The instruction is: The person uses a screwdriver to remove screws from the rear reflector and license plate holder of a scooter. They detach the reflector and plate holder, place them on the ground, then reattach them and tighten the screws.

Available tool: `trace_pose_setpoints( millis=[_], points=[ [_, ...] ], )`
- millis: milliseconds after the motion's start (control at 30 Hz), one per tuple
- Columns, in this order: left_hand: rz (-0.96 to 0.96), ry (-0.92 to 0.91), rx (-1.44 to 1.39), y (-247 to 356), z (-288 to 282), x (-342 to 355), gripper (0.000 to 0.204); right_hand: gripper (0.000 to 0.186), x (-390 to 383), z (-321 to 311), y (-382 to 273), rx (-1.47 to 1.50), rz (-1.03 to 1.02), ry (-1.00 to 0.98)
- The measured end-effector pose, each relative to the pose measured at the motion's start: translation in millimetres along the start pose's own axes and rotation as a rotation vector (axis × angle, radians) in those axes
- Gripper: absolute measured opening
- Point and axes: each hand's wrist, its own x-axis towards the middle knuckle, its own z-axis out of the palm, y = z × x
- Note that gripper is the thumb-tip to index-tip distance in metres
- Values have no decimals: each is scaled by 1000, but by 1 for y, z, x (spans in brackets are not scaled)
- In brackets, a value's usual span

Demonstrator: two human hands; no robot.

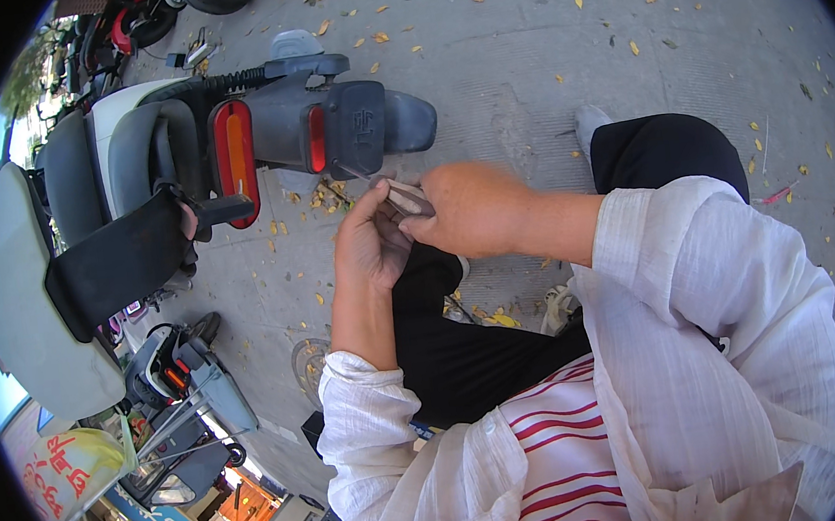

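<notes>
Pliers-like tool [402,199], slim & grey, sits between both hands at chest height, just behind scooter's rear; left hand [368,248] cups it from below, prob to steady it, right hand [468,207] closes over top w/ fingers curled on it. Count: 1 tool, 2 hands, 2 red rear lights [235,160] on 1 scooter [174,133]; yellow leaves litter pavement [537,38]

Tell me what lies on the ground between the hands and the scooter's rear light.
In the head view, only grey pavement with scattered yellow leaves lies between the hands holding a small metal tool and the red rear light.
</notes>
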Motion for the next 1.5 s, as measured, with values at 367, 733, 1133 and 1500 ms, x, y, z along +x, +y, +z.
trace_pose_setpoints(
  millis=[367, 733, 1133, 1500],
  points=[
    [47, -67, -19, -5, -5, 5, 25, 47, -7, 1, -4, -16, 13, 129],
    [-15, -43, -33, 0, 5, -6, 22, 38, -5, 6, -6, -213, -47, 190],
    [106, -84, -55, -1, -2, -5, 22, 45, 0, 6, -6, -1, 132, 138],
    [-8, -67, 23, -1, 1, -8, 24, 47, -5, 16, -2, -302, -254, 261]
  ],
)
